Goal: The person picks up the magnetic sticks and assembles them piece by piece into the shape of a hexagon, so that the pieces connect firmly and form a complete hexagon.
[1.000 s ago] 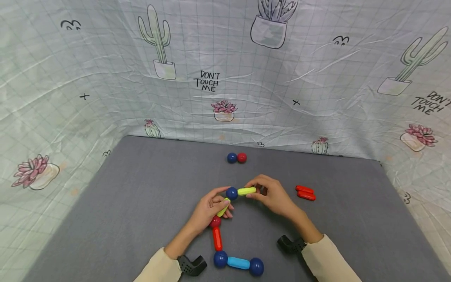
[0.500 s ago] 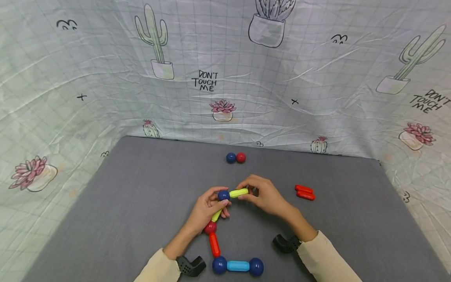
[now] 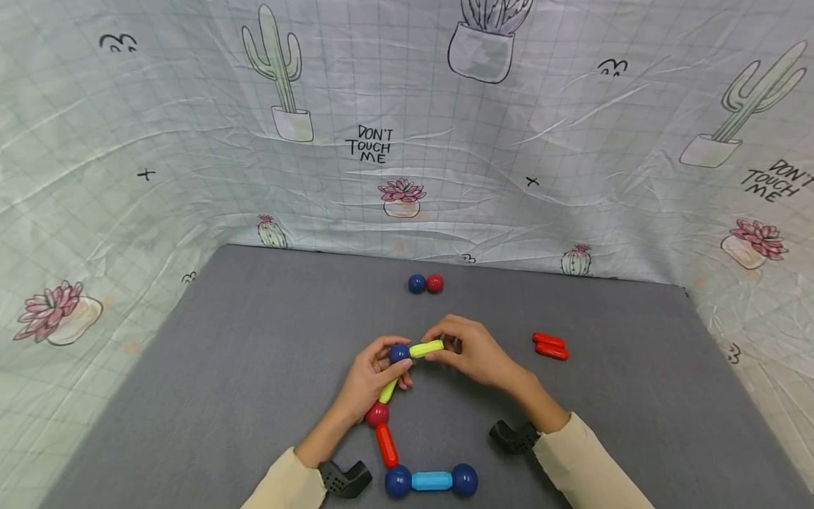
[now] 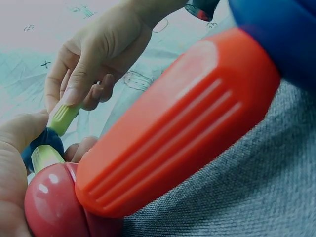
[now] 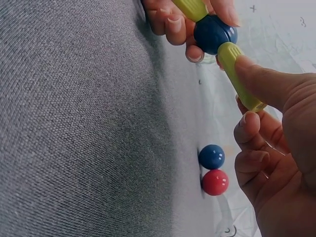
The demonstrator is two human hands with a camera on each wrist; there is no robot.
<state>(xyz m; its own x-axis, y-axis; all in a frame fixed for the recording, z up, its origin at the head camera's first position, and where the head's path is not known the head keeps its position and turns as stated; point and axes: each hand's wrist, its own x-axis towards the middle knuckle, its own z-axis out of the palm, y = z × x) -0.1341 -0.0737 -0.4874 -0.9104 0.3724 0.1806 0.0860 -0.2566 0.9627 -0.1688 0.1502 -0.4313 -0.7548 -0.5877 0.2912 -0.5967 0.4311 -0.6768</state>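
My left hand grips a dark blue ball between thumb and fingers. My right hand pinches a yellow-green rod whose other end meets that ball, as the right wrist view also shows. From the ball a second yellow-green rod, partly hidden by the left hand, runs down to a red ball. A red ribbed rod joins this red ball to a blue ball. A light blue rod links that one to another blue ball.
A loose blue ball and red ball sit side by side near the back of the grey table. Two red rods lie right of my right hand. A cactus-print cloth hangs behind.
Both hands have shifted a little left, carrying the held ball and yellow-green rods with them. The red ball and red rod have swung left and nearer. The loose pieces stay put.
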